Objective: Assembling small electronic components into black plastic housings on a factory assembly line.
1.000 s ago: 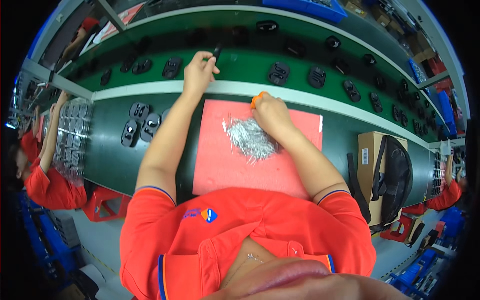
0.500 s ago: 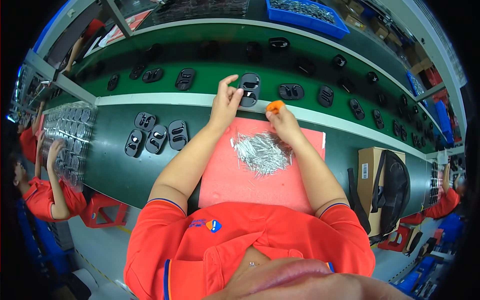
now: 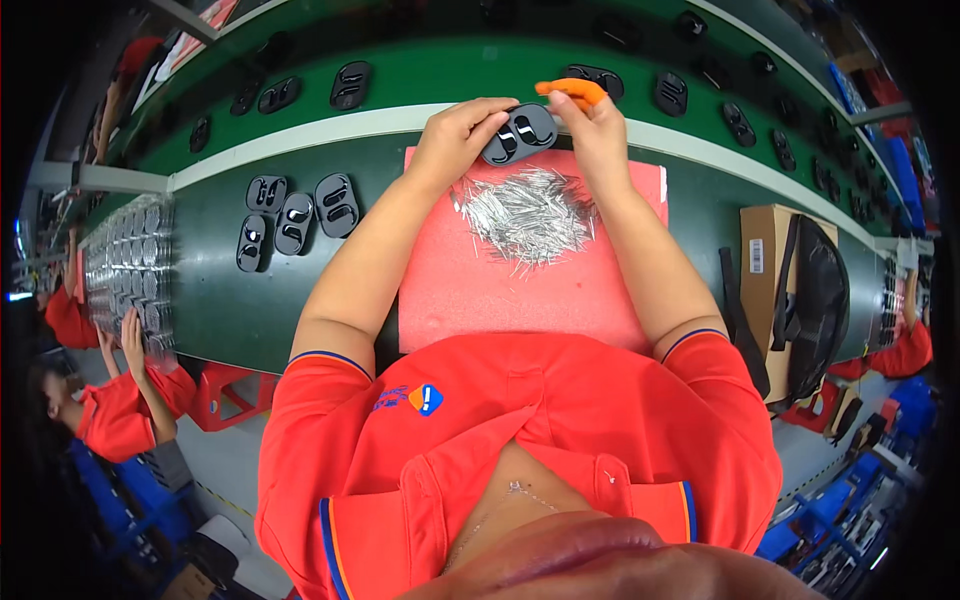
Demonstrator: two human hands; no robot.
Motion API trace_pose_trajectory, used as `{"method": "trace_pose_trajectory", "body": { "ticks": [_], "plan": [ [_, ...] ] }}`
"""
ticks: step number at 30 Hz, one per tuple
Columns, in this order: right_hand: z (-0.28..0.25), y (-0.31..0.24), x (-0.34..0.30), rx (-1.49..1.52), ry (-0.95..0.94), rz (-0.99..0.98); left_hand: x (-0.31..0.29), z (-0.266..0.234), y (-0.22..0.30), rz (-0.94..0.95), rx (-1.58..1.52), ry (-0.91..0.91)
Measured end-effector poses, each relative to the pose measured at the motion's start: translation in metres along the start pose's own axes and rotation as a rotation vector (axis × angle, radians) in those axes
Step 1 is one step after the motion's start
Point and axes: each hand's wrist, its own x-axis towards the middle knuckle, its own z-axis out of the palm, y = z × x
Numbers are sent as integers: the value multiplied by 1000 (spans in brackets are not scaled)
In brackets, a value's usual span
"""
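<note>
A dark grey rounded case (image 3: 519,136) with two curved recesses is tilted in my left hand (image 3: 462,140), whose thumb and fingers grip its left end. Close by its right end is my right hand (image 3: 600,132), thumb and index finger drawn together. An orange covering (image 3: 574,92), apparently a finger cot, is at that index finger; anything pinched there is too small to make out. Below both hands, a heap of thin silver metal pins (image 3: 528,222) lies on a pink foam sheet (image 3: 500,305).
Several similar cases (image 3: 293,224) sit on the dark green table to the left, beside stacked clear trays (image 3: 135,265). More cases (image 3: 351,85) line the green conveyor (image 3: 430,75) beyond a white rail (image 3: 290,138). A cardboard box (image 3: 762,262) and black bag (image 3: 815,300) are at right. Co-workers are at both sides.
The case has turned from upright to lying slantwise, and my right hand has come up beside it. The whole view has shifted, with the table appearing higher.
</note>
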Motion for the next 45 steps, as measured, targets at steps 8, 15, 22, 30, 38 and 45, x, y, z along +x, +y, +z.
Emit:
{"method": "trace_pose_trajectory", "body": {
  "ticks": [8,15,22,30,38,45],
  "plan": [
    [-7,9,4,-396,-102,-200,6,9,10,63,39,-4],
    [1,-4,10,-166,-241,3,9,1,10,62,53,36],
    [6,-2,5,-117,-165,-65,6,-7,16,56,31,33],
    [15,-18,0,-24,-187,-5,6,-17,25,91,49,33],
    [17,-20,-10,-118,-182,106,-1,-14,27,-52,-72,-16],
    [6,-27,5,47,-186,98,7,-10,34,-114,-134,-52]
  ]
}}
